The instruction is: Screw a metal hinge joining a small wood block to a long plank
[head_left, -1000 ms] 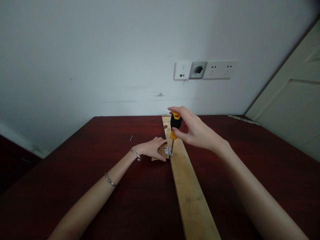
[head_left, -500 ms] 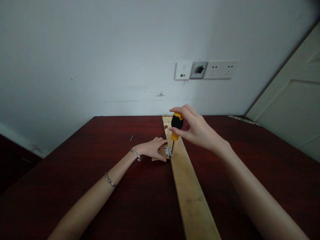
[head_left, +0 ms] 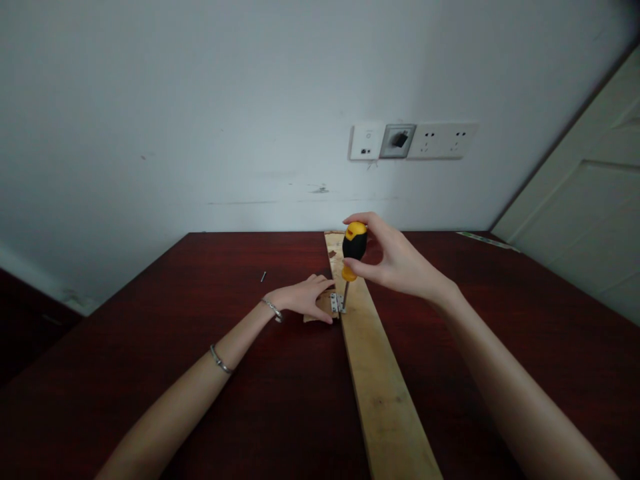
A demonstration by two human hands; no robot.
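Observation:
My right hand grips a screwdriver with a black and yellow handle upright between thumb and fingers. Its thin metal shaft runs down to a small steel hinge, and the tip meets the hinge. My left hand lies spread over a small piece of wood, pressing it down beside the hinge. Both sit at the edge of a long pale wooden board. Whatever lies under the screwdriver tip is too small to tell. Two metal bangles circle my left wrist and forearm.
The board lies on a dark red wooden tabletop that meets a white wall. A small screw lies left of my hands. Wall sockets sit above, a pale door stands right, and a thin strip lies at the back right.
The screwdriver handle has turned and now stands more upright, with its yellow cap showing, as my right fingers shifted around it. My left hand and the hinge have not moved.

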